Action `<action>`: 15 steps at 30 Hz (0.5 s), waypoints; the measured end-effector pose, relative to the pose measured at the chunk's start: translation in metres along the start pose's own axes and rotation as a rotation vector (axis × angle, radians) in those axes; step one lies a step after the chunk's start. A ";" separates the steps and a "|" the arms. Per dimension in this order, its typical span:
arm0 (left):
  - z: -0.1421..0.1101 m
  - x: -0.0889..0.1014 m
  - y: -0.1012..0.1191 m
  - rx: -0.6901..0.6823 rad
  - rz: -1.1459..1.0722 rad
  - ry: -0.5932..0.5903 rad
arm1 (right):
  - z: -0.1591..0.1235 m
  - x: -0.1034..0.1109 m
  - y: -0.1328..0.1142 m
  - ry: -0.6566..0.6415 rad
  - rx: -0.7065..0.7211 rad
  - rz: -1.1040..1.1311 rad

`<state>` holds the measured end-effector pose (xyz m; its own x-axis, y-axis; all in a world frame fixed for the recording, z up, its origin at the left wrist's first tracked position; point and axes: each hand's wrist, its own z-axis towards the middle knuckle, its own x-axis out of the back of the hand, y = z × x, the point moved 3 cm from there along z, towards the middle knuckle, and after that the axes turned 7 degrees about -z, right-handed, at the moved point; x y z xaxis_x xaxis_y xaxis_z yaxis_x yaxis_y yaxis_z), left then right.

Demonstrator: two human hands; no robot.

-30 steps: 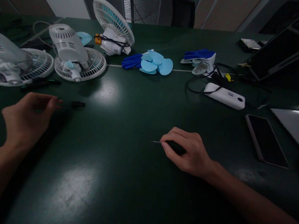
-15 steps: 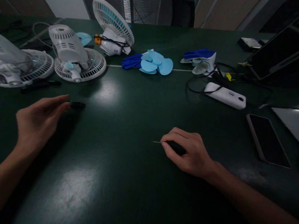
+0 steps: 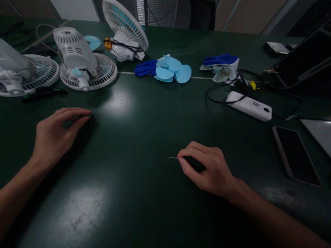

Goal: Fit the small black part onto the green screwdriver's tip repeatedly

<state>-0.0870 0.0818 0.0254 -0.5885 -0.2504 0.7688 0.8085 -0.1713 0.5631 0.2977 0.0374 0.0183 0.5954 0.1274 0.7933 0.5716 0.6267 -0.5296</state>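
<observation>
My left hand (image 3: 58, 133) rests low over the left side of the dark green table, thumb and forefinger closed around a small black object (image 3: 91, 116). Most of that object is hidden by the fingertips, so its kind does not show. My right hand (image 3: 208, 166) is wrapped round the black handle of a screwdriver (image 3: 194, 163). The screwdriver's thin metal shaft points left, just above or on the tabletop; which of these I cannot tell.
Fans lie face down at the left, one (image 3: 87, 67) behind my left hand; another fan (image 3: 125, 26) leans farther back. Light blue fan blades (image 3: 173, 68), blue-and-white gloves (image 3: 222, 63), a white power strip (image 3: 250, 106) and a phone (image 3: 296, 156) lie across the back and right.
My left hand has moved right, and its fingertips have come onto the small black object that lay just beyond them. My right hand has stayed in place with the screwdriver.
</observation>
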 end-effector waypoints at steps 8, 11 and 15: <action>0.002 0.003 -0.011 0.048 0.017 0.059 | 0.000 -0.001 0.000 0.008 0.006 -0.001; 0.003 0.002 -0.017 0.089 -0.002 0.044 | 0.000 -0.001 0.001 0.008 0.003 -0.017; 0.004 0.002 -0.020 0.152 -0.059 0.027 | 0.000 -0.001 0.000 0.003 0.004 -0.005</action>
<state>-0.1046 0.0881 0.0170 -0.6329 -0.2698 0.7257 0.7605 -0.0411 0.6480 0.2973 0.0374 0.0173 0.5943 0.1213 0.7951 0.5727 0.6303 -0.5242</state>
